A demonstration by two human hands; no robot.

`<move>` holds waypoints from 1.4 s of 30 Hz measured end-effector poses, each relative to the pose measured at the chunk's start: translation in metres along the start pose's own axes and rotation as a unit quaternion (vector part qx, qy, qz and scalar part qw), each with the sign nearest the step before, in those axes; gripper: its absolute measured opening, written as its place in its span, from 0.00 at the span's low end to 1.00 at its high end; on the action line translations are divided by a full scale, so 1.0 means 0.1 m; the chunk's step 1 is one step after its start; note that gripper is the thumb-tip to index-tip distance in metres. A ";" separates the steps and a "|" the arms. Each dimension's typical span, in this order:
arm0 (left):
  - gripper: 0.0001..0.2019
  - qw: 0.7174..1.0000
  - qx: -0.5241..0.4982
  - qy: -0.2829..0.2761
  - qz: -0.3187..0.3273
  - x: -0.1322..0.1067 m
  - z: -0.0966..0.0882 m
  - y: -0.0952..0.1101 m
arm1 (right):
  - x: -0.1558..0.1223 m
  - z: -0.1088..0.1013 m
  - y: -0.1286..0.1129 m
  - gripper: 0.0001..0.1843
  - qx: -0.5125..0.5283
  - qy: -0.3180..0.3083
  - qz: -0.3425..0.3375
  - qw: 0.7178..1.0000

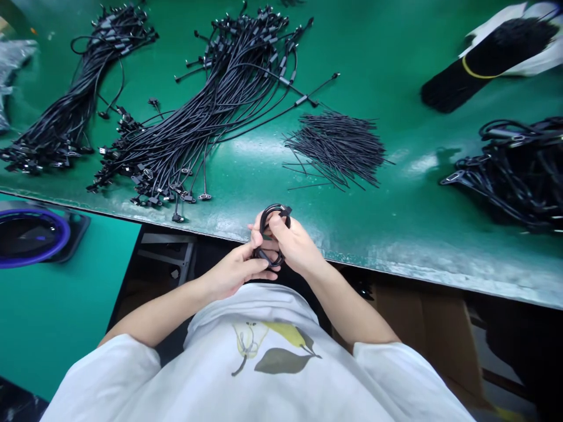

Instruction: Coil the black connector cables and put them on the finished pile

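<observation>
A black cable (268,214), wound into a small coil, is between my two hands just past the table's near edge. My left hand (244,266) grips the lower part of the coil, its thumb laid along the cable. The upper part is pinched in my right hand (294,240), with a dark connector end showing by the thumb. Ahead of my hands lies a loose heap of short black ties (341,146). A large bundle of uncoiled black cables (215,99) with connectors at both ends spreads to the left of that heap.
Another cable bundle (94,76) lies farther left. Coiled cables (519,176) are piled at the right, below a thick black bundle (479,64) with a yellow band. A purple-rimmed round dish (64,234) stands at the lower left. The green table's edge (396,272) runs before me.
</observation>
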State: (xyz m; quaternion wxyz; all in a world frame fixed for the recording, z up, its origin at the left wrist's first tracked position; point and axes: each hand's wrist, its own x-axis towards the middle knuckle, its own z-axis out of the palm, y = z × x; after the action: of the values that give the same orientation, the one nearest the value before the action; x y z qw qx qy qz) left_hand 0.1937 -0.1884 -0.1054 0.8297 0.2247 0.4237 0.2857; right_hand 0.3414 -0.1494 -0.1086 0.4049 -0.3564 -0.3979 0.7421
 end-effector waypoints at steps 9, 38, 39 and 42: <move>0.14 0.959 0.209 0.070 0.177 0.15 0.00 -0.10 | 0.04 0.13 0.08 0.19 -0.031 0.086 -0.133 0.987; 0.23 0.923 0.349 -0.143 0.077 0.22 0.08 0.09 | -0.07 -0.05 -0.16 0.14 0.014 0.026 -0.112 0.993; 0.24 0.926 0.337 -0.154 0.066 0.23 0.08 0.07 | -0.07 -0.04 -0.19 0.12 0.054 0.037 -0.108 0.992; 0.23 0.948 0.262 -0.175 0.053 0.25 0.06 0.01 | -0.03 -0.04 -0.26 0.15 0.132 0.056 -0.080 0.986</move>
State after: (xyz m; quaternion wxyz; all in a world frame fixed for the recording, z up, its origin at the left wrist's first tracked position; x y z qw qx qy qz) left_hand 0.2105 -0.1715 -0.1156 0.7865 0.5025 0.3190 0.1649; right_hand 0.3542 -0.1415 -0.0871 0.5285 -0.3074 -0.3002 0.7322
